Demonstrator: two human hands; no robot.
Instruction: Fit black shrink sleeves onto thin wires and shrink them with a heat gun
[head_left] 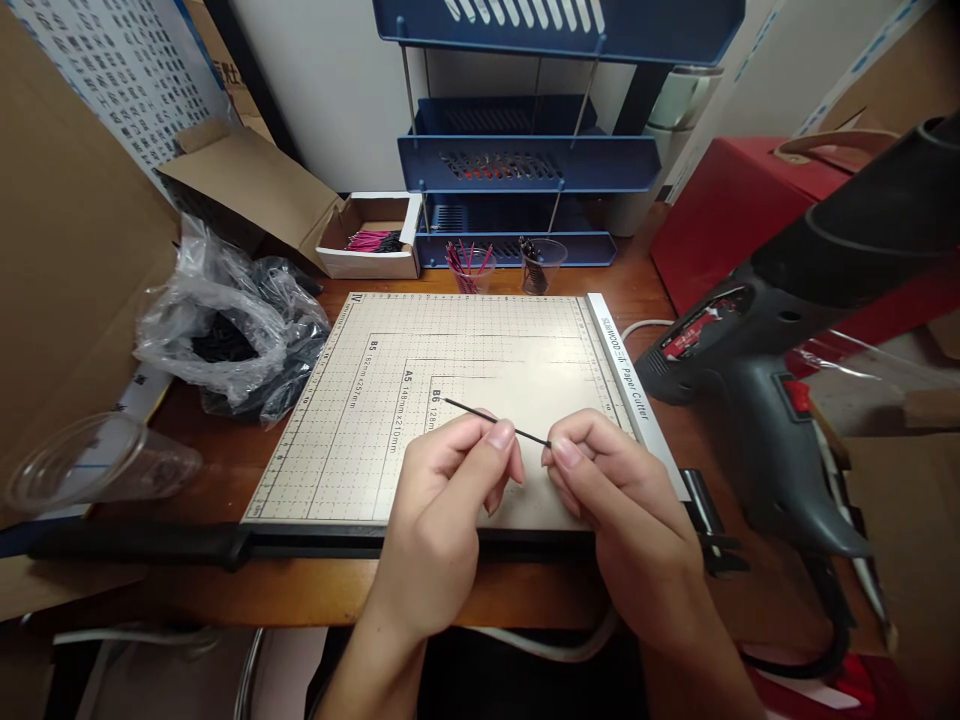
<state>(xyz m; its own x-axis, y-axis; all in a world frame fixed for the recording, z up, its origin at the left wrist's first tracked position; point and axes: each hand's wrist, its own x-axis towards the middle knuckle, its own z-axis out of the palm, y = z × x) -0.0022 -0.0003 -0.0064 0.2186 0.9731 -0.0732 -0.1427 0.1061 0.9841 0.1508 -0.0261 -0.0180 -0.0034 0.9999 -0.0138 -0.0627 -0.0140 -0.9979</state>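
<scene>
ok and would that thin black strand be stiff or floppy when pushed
Probably fairly stiff: the thin black strand juts out straight from the left hand. Likely very light, being so slender, though that thinness might let it bend.

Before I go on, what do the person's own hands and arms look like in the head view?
The left hand and right hand are bare, with no gloves. No ring shows on the visible fingers, and no watch or bracelet on either wrist. No sleeve covers the visible forearms.
</scene>
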